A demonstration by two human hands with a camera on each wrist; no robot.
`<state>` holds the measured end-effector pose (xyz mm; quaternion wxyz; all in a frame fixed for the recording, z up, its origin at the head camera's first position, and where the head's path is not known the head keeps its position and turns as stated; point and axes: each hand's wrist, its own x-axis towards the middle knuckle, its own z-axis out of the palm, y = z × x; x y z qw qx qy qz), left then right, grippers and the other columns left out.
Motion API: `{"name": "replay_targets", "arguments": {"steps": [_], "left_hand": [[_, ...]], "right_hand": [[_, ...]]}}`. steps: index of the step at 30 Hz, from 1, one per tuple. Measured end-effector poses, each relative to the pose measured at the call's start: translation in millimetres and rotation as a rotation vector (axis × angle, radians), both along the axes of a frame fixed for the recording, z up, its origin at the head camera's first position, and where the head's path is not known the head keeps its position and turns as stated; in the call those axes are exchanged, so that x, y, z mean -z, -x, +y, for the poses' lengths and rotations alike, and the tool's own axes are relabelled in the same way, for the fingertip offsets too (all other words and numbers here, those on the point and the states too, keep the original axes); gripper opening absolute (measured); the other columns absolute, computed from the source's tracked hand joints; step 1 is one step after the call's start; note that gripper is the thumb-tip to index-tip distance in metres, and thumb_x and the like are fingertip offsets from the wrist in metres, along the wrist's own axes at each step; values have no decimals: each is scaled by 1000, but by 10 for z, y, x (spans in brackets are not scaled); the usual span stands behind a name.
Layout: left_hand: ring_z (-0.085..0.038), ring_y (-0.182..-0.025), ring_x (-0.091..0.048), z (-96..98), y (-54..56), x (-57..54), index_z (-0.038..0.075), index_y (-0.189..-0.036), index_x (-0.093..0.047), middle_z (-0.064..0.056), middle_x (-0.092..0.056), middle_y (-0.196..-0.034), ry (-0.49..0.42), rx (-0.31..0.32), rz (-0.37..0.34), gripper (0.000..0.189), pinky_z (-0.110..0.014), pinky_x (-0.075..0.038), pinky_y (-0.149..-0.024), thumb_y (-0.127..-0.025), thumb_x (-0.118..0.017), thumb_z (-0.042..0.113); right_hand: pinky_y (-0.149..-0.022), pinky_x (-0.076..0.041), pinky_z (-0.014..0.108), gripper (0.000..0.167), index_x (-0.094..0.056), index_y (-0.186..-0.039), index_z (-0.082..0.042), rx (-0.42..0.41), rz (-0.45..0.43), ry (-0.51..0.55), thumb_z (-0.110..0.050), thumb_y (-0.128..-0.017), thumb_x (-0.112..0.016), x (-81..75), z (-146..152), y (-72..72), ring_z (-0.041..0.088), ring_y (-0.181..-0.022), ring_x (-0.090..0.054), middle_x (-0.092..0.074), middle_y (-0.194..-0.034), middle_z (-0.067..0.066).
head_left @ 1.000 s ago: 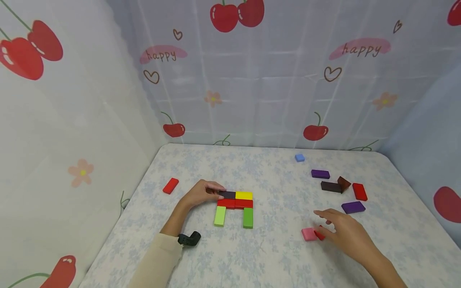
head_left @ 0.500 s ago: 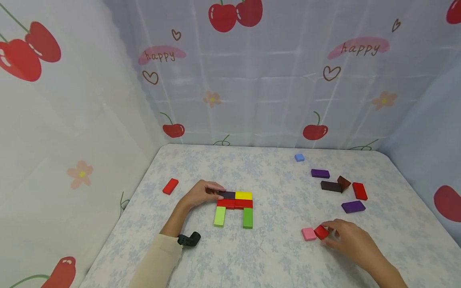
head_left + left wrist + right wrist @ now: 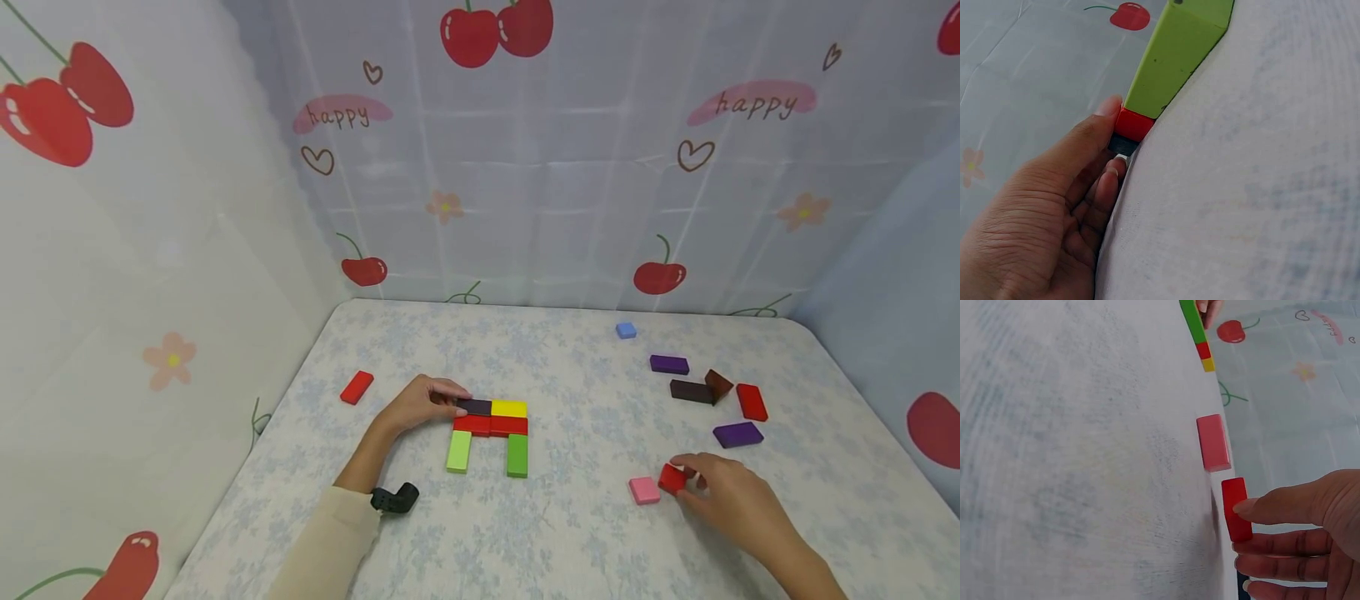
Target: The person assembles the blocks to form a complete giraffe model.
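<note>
My left hand pinches the left end of a black block. That block lies beside a yellow block, above two red blocks set end to end. A light green block and a darker green block extend from them like legs. At the right, my right hand pinches a small red block between thumb and fingers. Just left of it, with a narrow gap, lies a pink block. In the right wrist view, the thumb presses the face of this red block.
Towards the back right lie two purple blocks, a dark block, a brown triangular block and a red block. A small blue block lies near the back edge. Another red block lies at far left.
My right hand has closed its fingers on the small red block and drawn it slightly right, off the pink block. The left hand stays at the black block.
</note>
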<state>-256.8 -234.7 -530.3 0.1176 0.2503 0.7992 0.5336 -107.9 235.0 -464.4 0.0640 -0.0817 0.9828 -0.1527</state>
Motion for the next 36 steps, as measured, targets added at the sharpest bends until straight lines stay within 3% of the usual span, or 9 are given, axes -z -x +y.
{"name": "replay_targets", "arguments": {"steps": [8,18,28,32,36], "left_hand": [[-15,-84,-57,4,-26,-12,7,-117,-78,-10,-72,-115,-5,-17,9,31,-23,-49,-72,-86,-82,7],[-15,-88,-60,6,-24,-5,7,-118,-77,-10,-72,-116,-7,-5,22,32,-24,-51,-75,-86,-82,9],[-17,-86,-60,-13,-18,37,9,-117,-78,-6,-73,-115,7,-10,30,31,-25,-51,-73,-86,-83,11],[-18,-89,-61,-12,-24,28,11,-116,-79,-5,-73,-115,20,-19,28,31,-25,-51,-73,-86,-83,12],[-18,-91,-61,-3,-29,-3,11,-116,-79,-6,-73,-115,16,-16,24,31,-25,-51,-74,-86,-83,11]], "right_hand": [[-57,-46,28,46,-73,-119,-9,-36,73,26,-19,-77,-89,-139,-96,-71,13,-71,-56,-68,-85,-4],[-60,-49,21,41,-75,-117,-18,-134,131,91,-19,-78,-89,-369,-527,-212,9,-76,-59,-71,-99,-6],[-65,-53,21,37,-76,-113,-17,-430,202,136,-15,-78,-89,-333,-1057,-241,3,-74,-61,-73,-102,-8],[-70,-57,27,34,-76,-113,-17,-525,170,146,-16,-81,-86,-308,-1260,-245,8,-84,-68,-73,-105,-6],[-77,-58,31,34,-77,-114,-18,-568,115,127,-21,-82,-86,-249,-1460,-235,11,-95,-69,-73,-105,-6]]}}
